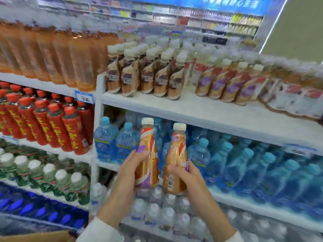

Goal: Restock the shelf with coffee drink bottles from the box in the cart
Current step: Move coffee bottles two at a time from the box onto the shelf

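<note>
Gold-wrapped coffee bottles, one in each hand: left hand [133,169] grips the left bottle [146,154], right hand [183,175] grips the right bottle [176,159], both upright below the shelf [201,110] of matching bottles.

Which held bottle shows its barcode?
The coffee bottle in the right hand: barcode faces the camera; the other bottle in the left hand shows a purple patch.

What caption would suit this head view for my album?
Left hand grips left bottle, right hand grips right bottle, below the coffee shelf.
</note>
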### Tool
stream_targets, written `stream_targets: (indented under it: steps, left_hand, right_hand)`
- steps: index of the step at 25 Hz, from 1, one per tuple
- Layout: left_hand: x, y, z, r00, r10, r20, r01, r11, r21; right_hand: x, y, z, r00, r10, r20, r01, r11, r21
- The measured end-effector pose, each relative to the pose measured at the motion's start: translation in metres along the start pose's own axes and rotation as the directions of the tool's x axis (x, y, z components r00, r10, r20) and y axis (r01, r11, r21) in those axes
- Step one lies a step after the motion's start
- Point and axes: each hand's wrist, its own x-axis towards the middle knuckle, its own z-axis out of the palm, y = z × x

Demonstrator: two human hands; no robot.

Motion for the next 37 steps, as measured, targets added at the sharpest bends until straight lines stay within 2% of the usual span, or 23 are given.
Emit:
stream_targets:
  steps: [5, 9, 12, 16, 21, 27, 32, 34, 37]
  left_hand:
    - [0.035, -0.003, 0.108, 0.991, 0.008, 0.133, -0.015, 0.999, 0.047]
    - [0.056, 0.004, 0.191, 0.962, 0.085, 0.260, -0.115, 0.988, 0.101]
    - [0.077, 0.006, 0.250, 0.946, 0.154, 0.286, -0.204, 0.967, 0.154]
    - [0.118, 0.004, 0.302, 0.917, 0.241, 0.317, -0.341, 0.887, 0.312]
    - [0.157, -0.004, 0.319, 0.914, 0.235, 0.331, -0.363, 0.839, 0.405]
    - [0.176, -0.014, 0.302, 0.858, 0.283, 0.428, -0.471, 0.766, 0.437]
    - [0.187, 0.002, 0.285, 0.856, 0.148, 0.496, -0.428, 0.741, 0.518]
    - [0.183, 0.003, 0.284, 0.864, 0.187, 0.468, -0.448, 0.710, 0.544]
    - [0.175, -0.004, 0.290, 0.867, 0.325, 0.378, -0.497, 0.632, 0.594]
  right_hand:
    - [0.015, -0.048, -0.111, 0.983, -0.116, -0.146, 0.123, 0.991, 0.043]
    - [0.035, -0.095, -0.191, 0.948, -0.213, -0.237, 0.219, 0.976, -0.001]
    - [0.054, -0.129, -0.242, 0.923, -0.276, -0.268, 0.274, 0.961, -0.046]
    - [0.089, -0.154, -0.278, 0.902, -0.331, -0.279, 0.314, 0.944, -0.105]
    - [0.121, -0.153, -0.287, 0.897, -0.368, -0.245, 0.327, 0.925, -0.193]
    - [0.134, -0.143, -0.294, 0.911, -0.358, -0.205, 0.307, 0.920, -0.245]
    - [0.126, -0.144, -0.309, 0.925, -0.349, -0.149, 0.286, 0.899, -0.333]
    - [0.121, -0.143, -0.311, 0.907, -0.382, -0.176, 0.304, 0.884, -0.354]
    - [0.117, -0.139, -0.298, 0.840, -0.464, -0.280, 0.298, 0.828, -0.476]
